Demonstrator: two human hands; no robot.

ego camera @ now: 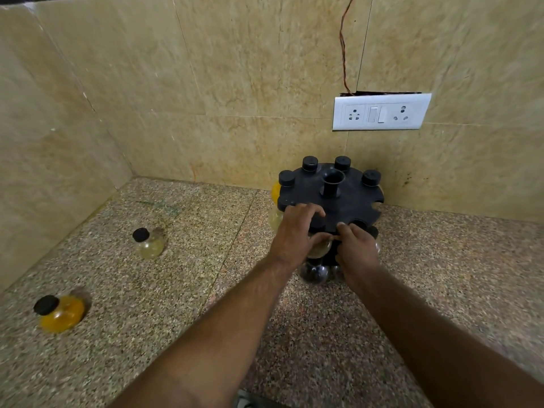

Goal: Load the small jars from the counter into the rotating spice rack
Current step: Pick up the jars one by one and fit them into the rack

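Observation:
A black round spice rack (347, 198) stands by the back wall, with several black-capped jars in its rim slots. At its near edge my left hand (294, 234) and my right hand (357, 248) both grip a small clear jar (319, 245) at a front slot. A dark-filled jar (313, 272) hangs in the lower tier just beneath. Two black-capped jars sit on the counter at the left: one with pale contents (148, 242) and one with orange contents (60, 313).
The speckled granite counter (176, 304) meets beige tiled walls at the back and left. A white switch and socket plate (381, 111) sits on the back wall above the rack, with a thin twisted wire (343, 45) running up from it.

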